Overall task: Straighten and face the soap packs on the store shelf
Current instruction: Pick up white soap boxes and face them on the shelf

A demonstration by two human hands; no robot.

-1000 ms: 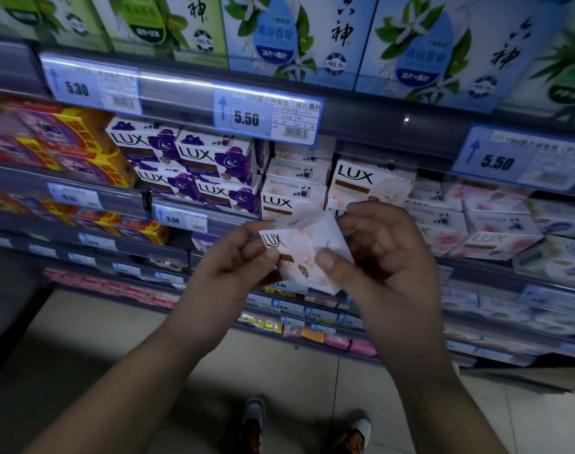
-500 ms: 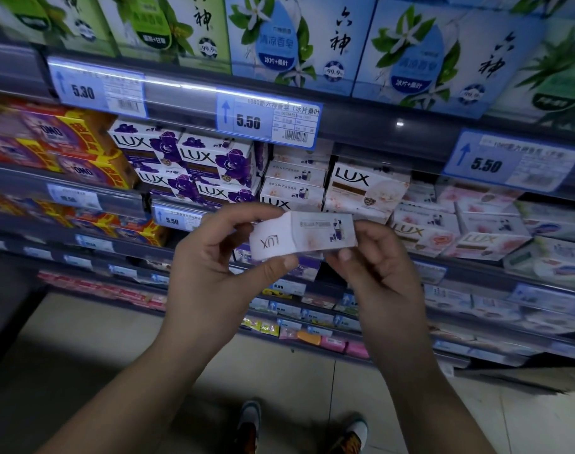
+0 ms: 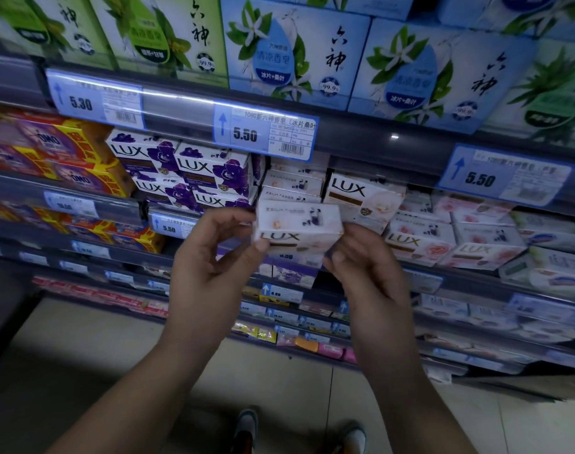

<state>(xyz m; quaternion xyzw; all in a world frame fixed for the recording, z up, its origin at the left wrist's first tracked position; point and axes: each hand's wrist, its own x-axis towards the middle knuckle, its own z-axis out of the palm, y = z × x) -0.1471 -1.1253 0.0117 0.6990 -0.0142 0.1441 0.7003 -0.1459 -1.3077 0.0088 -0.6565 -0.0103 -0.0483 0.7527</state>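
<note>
Head view: I see the left hand [image 3: 210, 253] pinching the white LUX pack [image 3: 297, 224] at its left end, thumb under, fingers curled on top. The right hand [image 3: 364, 273] grips the pack's right end, fingers curled round it. The pack sits level between both hands, logo toward me. White LUX stack [image 3: 361, 194] just beyond the right hand. Purple LUX packs [image 3: 194, 168] up-left of the left hand. 5.50 price tag [image 3: 266, 132] above both.

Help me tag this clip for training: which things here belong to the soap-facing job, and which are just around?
Job: white LUX pack, held by left hand and right hand; shelved white LUX packs; purple LUX packs.
Just around: OMO packs; price tags; blue boxes above.
</note>
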